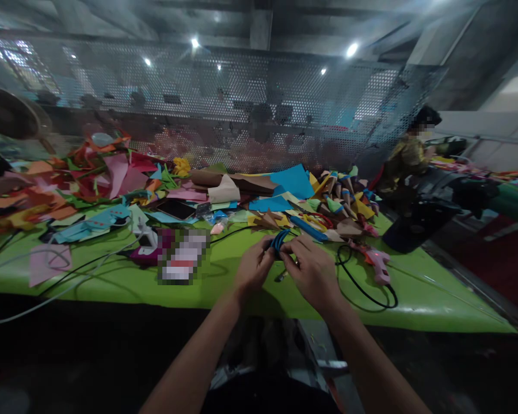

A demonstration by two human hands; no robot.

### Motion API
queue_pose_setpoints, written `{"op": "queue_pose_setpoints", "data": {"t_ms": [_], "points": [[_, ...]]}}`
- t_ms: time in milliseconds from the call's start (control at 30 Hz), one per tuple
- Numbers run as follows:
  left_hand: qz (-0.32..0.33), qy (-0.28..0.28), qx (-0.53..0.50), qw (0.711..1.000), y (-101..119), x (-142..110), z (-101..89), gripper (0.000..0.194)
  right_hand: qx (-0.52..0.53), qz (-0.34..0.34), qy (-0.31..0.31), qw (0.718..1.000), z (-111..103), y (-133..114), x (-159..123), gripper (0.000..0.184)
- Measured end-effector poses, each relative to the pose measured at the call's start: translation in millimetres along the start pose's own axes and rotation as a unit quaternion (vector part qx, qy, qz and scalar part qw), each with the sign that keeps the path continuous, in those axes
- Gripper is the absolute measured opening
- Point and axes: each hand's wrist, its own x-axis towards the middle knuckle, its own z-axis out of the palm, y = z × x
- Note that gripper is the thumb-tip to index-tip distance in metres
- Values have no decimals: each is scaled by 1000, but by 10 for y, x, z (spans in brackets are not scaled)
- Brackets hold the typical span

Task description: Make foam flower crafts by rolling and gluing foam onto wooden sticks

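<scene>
Between my two hands is a small bundle of blue looped strips (280,239), held above the front of the green table. My left hand (255,263) grips its left side, with thumb and fingers pressed together. The fingertips of my right hand (313,269) pinch its right side. Whether the loops are paper or another thin material, I cannot make out. Just below my fingers lies a small object (280,276), partly hidden by my right hand. A pink glue gun (377,263) with a black cord rests on the table to the right of my right hand.
The green table (155,292) carries heaps of coloured paper scraps (121,172) and several rolled paper cones (339,192). Cords run left from a purple power strip (149,253). A fan (11,112) stands at far left, and a person (408,155) sits at right beyond a dark bin (418,224).
</scene>
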Motion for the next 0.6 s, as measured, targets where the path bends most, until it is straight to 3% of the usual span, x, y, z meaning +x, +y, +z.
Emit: {"op": "queue_pose_setpoints", "data": {"t_ms": [267,467,600], "points": [[-7,-29,-70,997,-53,13,-32,41,13,14,7,1000,7,44,-18,12],[-80,-69,-88,991,-12,16,-36,57,61,19,23,998,-38,92,-2,10],[-86,-87,-82,989,-90,19,-3,41,110,29,20,993,-94,100,24,11]]}}
